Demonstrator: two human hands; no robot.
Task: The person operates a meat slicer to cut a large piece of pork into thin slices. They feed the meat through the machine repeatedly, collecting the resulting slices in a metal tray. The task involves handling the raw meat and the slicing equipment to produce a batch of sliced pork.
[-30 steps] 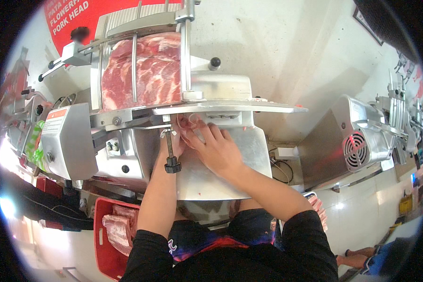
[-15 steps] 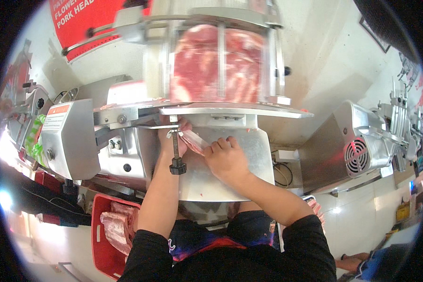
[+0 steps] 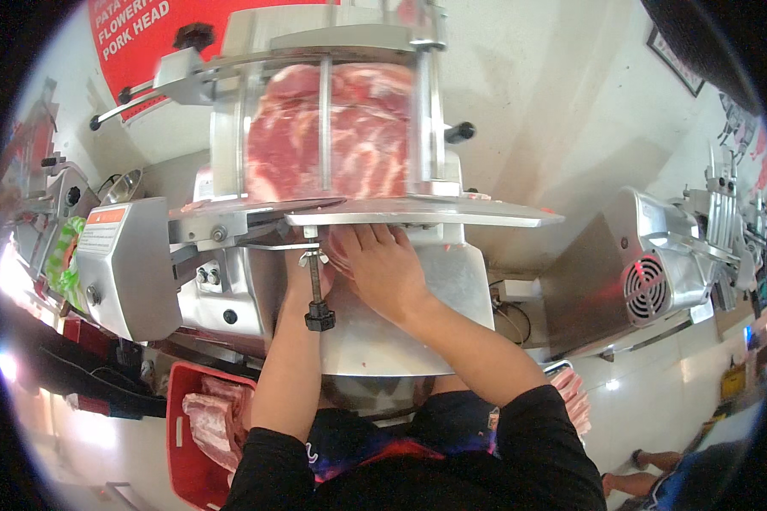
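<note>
A steel meat slicer holds a slab of marbled red meat (image 3: 362,145) in its carriage (image 3: 325,128), above the blade plate (image 3: 486,213). My left hand (image 3: 305,277) is below the plate, behind the threaded knob (image 3: 319,315); its fingers are mostly hidden. My right hand (image 3: 385,268) has fingers stretched out, their tips partly under the plate, touching sliced meat (image 3: 341,255) beside the left hand. A steel receiving tray (image 3: 447,324) lies beneath both hands.
A red crate of meat (image 3: 181,426) stands low at left; another container of meat (image 3: 571,392) is at lower right. A second slicer (image 3: 656,255) sits right. Someone's legs (image 3: 635,481) show bottom right. A red sign (image 3: 153,43) hangs behind.
The carriage moved right, then partway back left, now blurred. My right hand pulled down and right with a strip of meat, then returned up beneath the plate, fingers now extended.
</note>
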